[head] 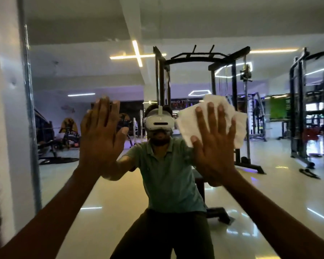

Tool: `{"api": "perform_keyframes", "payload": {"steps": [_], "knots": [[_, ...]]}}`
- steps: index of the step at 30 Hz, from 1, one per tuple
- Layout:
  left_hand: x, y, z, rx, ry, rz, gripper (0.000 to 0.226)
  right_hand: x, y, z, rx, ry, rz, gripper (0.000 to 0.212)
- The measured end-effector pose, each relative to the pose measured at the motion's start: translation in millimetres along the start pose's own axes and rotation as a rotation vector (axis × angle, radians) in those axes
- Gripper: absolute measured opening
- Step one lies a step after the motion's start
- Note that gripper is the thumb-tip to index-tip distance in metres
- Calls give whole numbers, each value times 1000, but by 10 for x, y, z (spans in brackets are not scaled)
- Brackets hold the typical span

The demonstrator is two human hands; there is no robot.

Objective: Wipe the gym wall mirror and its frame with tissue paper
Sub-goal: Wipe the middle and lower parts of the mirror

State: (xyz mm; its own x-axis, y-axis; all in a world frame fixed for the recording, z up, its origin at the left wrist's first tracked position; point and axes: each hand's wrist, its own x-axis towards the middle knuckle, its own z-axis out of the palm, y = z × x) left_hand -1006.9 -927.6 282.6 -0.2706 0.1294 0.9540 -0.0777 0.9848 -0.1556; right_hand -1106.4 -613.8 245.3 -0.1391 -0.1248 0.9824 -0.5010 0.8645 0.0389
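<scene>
Mirror (176, 30) filled nearly the whole view; its metal frame (29, 101) ran vertically along the 9 o'clock edge, beside a white wall (6, 90). Reflected in the glass were a dark cable rack at 12 o'clock and my operator's own crouched figure at centre.

Step in hand, as I judged it: wiping the glass pane. To do it well I would keep the palm flat so the tissue stays spread, work in overlapping passes, and carry the strokes out toward the frame at 9 o'clock, which looked untouched. The bare palm on the glass risks leaving prints; that patch would want a pass afterward.

Right hand (214, 146) at 3 o'clock of centre, arm reaching up from 5 o'clock, fingers (210, 116) straight and splayed, pressing the white tissue paper (185, 120) flat to the glass; the paper showed beyond the fingertips and thumb.

Left hand (100, 139) at 9 o'clock of centre, arm reaching up from 7 o'clock, fingers extended and released, holding nothing, palm apparently against the mirror.
</scene>
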Motion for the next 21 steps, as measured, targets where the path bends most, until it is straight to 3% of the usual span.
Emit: {"api": "perform_keyframes", "payload": {"steps": [3,6,7,10,12,14,18,21], "knots": [[-17,31,40,4,55,-2,74,3,440,-99,-61,60,228,72],[-23,55,40,-8,66,-24,74,-6,-24,22,-31,125,467,76],[-31,56,36,-11,66,-28,74,-57,-308,97,-9,104,412,78],[-32,45,26,-6,51,-20,74,-299,-922,261,-21,-74,-4,81],[-29,28,6,0,27,-14,74,-292,-791,220,1,-90,-168,76],[-31,22,-21,8,12,-4,75,-243,-398,108,14,-62,-171,72],[-16,90,-61,3,-1,-39,77,-195,441,-124,-46,47,230,72],[46,281,-72,34,-24,-64,82,-97,106,-71,-40,99,487,76]]}}
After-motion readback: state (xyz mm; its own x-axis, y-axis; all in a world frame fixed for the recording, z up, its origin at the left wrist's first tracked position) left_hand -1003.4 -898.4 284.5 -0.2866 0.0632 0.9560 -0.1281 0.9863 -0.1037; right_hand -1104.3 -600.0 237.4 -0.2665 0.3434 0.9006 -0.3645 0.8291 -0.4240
